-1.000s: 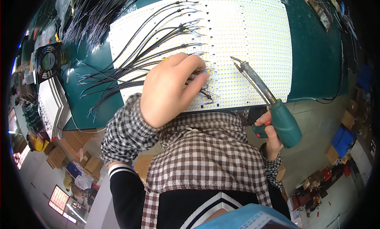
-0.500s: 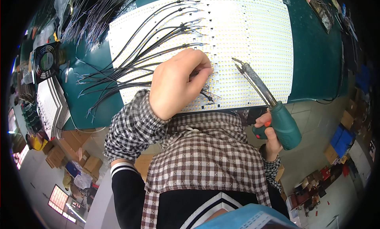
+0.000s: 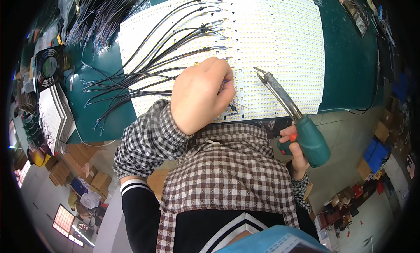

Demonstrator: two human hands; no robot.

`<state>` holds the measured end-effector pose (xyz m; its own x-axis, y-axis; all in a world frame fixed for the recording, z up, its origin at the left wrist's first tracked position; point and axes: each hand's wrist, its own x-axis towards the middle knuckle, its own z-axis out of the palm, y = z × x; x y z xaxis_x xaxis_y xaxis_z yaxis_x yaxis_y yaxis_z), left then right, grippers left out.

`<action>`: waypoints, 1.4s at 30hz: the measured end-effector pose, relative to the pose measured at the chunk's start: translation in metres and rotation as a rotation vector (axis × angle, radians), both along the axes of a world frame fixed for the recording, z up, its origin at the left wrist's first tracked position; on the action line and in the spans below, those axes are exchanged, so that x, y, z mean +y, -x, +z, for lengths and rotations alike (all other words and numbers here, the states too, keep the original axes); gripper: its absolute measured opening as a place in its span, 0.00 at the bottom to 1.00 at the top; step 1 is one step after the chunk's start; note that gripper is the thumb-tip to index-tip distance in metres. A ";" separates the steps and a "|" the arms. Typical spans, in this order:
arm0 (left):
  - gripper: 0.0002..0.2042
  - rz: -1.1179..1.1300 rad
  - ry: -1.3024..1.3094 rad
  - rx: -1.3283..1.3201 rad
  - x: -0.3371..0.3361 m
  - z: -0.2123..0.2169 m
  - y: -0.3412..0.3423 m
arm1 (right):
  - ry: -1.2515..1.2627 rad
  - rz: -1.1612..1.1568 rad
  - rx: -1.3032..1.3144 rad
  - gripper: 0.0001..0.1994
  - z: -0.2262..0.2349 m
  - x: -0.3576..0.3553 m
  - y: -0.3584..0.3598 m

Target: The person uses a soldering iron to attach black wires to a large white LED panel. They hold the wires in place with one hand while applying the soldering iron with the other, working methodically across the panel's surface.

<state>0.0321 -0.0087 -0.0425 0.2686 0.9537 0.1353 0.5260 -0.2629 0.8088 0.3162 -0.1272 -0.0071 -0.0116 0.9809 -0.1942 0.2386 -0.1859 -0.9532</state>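
A white LED board [image 3: 297,43] with rows of small yellow chips lies on the green table. Several black cables [image 3: 151,54] run across its left half, their thin wire ends resting by the small black connectors along the middle. My left hand [image 3: 202,93] is closed in a pinch over the near part of the board; a bit of bluish wire shows at the fingertips, apparently a cable's end, mostly hidden by the fingers. In my right hand [image 3: 298,154] is a green-handled soldering iron [image 3: 313,139] with a trigger grip. Its tip points up and left above the board, to the right of my left hand.
Bundles of loose wires [image 3: 98,21] lie at the far left. Below them are a black fan [image 3: 49,67] and a stack of white boards [image 3: 54,117] at the table's left edge. A worn box-like item [image 3: 352,12] sits at the far right. Cardboard boxes [image 3: 100,181] stand on the floor.
The soldering iron has shifted slightly left, its tip a little nearer to my left hand. My left hand has moved slightly right and toward me, still pinched.
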 end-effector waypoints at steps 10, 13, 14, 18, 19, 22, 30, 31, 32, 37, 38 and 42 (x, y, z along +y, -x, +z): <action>0.05 0.130 -0.006 -0.042 -0.001 -0.005 -0.006 | -0.003 -0.059 0.079 0.26 -0.002 -0.003 0.002; 0.05 0.142 -0.011 -0.019 -0.001 -0.004 -0.007 | 0.004 -0.020 0.057 0.26 -0.005 -0.003 -0.001; 0.05 0.135 -0.020 0.004 0.000 -0.005 -0.007 | 0.004 -0.002 0.045 0.25 -0.005 -0.003 -0.001; 0.04 0.108 0.037 0.010 0.002 -0.002 -0.005 | -0.013 0.001 0.060 0.24 -0.007 -0.004 -0.001; 0.04 0.106 0.044 0.000 0.002 -0.002 -0.004 | -0.013 0.005 0.055 0.24 -0.006 -0.004 -0.001; 0.04 0.102 0.043 -0.016 0.002 -0.001 -0.004 | -0.018 0.038 0.009 0.24 -0.005 -0.001 0.000; 0.05 0.088 -0.047 0.058 0.002 -0.003 -0.005 | -0.098 0.136 -0.102 0.27 -0.017 -0.007 -0.009; 0.05 0.082 -0.043 0.059 0.002 -0.003 -0.005 | -0.081 0.101 -0.081 0.27 -0.017 -0.008 -0.006; 0.05 0.076 -0.039 0.060 0.003 -0.002 -0.005 | -0.064 0.066 -0.060 0.28 -0.016 -0.009 -0.004; 0.05 0.065 -0.013 0.053 0.003 -0.001 -0.004 | 0.036 0.011 -0.031 0.30 -0.017 -0.013 -0.004; 0.05 0.064 -0.011 0.053 0.003 -0.001 -0.004 | 0.040 0.017 -0.039 0.31 -0.017 -0.012 -0.004; 0.05 0.065 -0.018 0.059 0.004 0.000 -0.004 | 0.005 0.067 -0.100 0.31 -0.017 -0.011 -0.006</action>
<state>0.0365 -0.0052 -0.0428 0.2146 0.9668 0.1385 0.5887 -0.2412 0.7715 0.3223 -0.1378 -0.0244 -0.0573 0.9777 -0.2022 0.3440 -0.1708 -0.9233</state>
